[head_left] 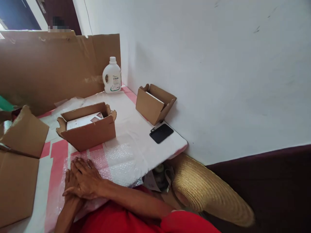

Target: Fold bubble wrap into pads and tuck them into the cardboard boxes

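My right hand (84, 178) lies flat on top of my left hand (68, 187), both resting on a sheet of bubble wrap (119, 161) spread over the pink-and-white table cover. Neither hand holds anything. Just beyond the hands stands an open brown carton (89, 134) with a white printed item (82, 120) inside. My left hand is largely covered by the right one.
A smaller open carton (150, 106) leans at the white wall, with a black phone (161, 133) in front of it. A white bottle (112, 76) stands by a large cardboard sheet (48, 68). Flat cardboard pieces (17, 184) lie left. A straw hat (209, 191) sits below the table edge.
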A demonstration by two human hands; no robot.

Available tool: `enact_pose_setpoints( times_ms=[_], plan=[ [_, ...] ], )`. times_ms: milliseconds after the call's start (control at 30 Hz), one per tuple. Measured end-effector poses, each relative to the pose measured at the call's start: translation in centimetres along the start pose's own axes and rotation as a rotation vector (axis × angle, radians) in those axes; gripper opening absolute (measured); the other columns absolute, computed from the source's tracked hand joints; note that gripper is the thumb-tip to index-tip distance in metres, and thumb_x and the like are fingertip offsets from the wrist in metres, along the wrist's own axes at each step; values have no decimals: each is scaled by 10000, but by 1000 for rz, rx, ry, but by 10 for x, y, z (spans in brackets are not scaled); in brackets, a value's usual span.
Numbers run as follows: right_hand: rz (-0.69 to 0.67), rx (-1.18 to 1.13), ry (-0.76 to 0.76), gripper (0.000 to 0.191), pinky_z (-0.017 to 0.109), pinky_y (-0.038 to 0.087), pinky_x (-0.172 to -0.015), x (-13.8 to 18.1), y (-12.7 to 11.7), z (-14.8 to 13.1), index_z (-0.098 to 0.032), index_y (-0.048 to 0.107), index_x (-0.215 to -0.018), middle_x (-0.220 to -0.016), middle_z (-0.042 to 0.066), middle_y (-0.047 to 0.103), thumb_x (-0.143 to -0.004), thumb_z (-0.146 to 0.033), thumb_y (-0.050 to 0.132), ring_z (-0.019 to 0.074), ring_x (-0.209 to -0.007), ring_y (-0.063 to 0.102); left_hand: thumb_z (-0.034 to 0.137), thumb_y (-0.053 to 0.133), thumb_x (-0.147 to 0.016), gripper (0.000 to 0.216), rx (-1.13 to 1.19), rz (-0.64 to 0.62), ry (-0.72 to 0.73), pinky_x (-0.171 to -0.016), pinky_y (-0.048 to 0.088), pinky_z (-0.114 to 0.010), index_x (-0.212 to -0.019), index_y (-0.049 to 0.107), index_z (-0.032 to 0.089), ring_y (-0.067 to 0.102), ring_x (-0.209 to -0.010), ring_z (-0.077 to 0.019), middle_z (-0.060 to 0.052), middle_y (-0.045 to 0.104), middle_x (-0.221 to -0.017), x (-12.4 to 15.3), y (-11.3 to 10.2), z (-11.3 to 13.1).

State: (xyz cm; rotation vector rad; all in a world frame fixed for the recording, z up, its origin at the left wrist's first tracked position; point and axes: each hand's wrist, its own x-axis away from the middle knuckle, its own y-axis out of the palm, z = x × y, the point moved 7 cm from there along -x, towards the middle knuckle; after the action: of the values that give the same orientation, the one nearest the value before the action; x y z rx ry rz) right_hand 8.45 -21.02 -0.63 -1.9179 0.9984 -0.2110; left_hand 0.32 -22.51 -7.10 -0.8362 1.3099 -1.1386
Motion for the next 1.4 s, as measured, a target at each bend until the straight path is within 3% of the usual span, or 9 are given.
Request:
enact_pose_setpoints(
  times_ms=[200,433,700,833,933,1067,1233,1333,1400],
  plan=[
    [-3,155,163,799,530,174,-1255,34,-26,85,-136,360,-1556,-1645,150,299,-967,-662,487,302,-1550,194,391,236,-984,679,-40,-79,-206,-1220,225,-565,-1538,327,9,267,-1523,-349,-251,330,-1612,-8,-22,11],
    [-12,248,503,870,509,82,-1268,100,-84,165,-141,211,-1617,-1686,135,76,-972,-665,466,287,-1573,29,490,217,-981,748,-52,-82,-275,-1225,192,-550,-1522,343,-11,235,-1528,-359,-268,330,-1604,-8,-28,20],
    [74,255,516,845,572,167,-1240,77,-100,151,-61,264,-1594,-1655,230,181,-994,-623,458,365,-1556,120,533,265,-976,799,-45,-5,-432,-1208,219,-582,-1528,295,-43,242,-1516,-397,-306,311,-1595,3,-35,35],
    [134,111,155,821,501,235,-1246,50,-68,76,-71,310,-1574,-1622,201,328,-991,-631,458,316,-1535,245,418,309,-993,670,32,43,-196,-1225,215,-561,-1545,328,38,232,-1535,-343,-258,332,-1607,-11,-36,47],
    [99,44,55,835,483,211,-1259,33,-36,48,-89,283,-1583,-1627,163,339,-991,-659,429,283,-1538,242,323,320,-984,585,53,-47,-61,-1232,201,-564,-1535,403,145,240,-1539,-314,-186,389,-1601,-23,-24,43],
    [24,113,184,784,556,160,-1255,38,-31,91,-138,347,-1567,-1650,145,285,-982,-646,472,309,-1551,189,420,304,-1005,603,7,-121,-120,-1220,201,-597,-1545,388,164,238,-1538,-335,-171,347,-1626,-26,-19,16],
    [34,262,491,800,570,124,-1249,91,-83,176,-131,284,-1596,-1673,176,167,-987,-603,504,325,-1565,105,550,246,-994,725,-18,-133,-261,-1213,201,-610,-1541,376,93,229,-1534,-375,-227,301,-1632,-6,-35,-34],
    [70,302,521,825,575,138,-1243,107,-102,183,-107,246,-1605,-1676,204,124,-993,-608,481,333,-1567,74,584,226,-979,796,-15,-85,-302,-1209,221,-602,-1533,356,27,266,-1519,-387,-275,340,-1597,3,-49,-46],
    [123,309,447,878,580,143,-1241,104,-103,163,-99,209,-1612,-1678,213,104,-975,-631,498,335,-1569,48,585,237,-977,819,4,-13,-272,-1206,240,-585,-1537,315,-9,281,-1512,-385,-296,351,-1581,2,-56,-33]
  ],
)
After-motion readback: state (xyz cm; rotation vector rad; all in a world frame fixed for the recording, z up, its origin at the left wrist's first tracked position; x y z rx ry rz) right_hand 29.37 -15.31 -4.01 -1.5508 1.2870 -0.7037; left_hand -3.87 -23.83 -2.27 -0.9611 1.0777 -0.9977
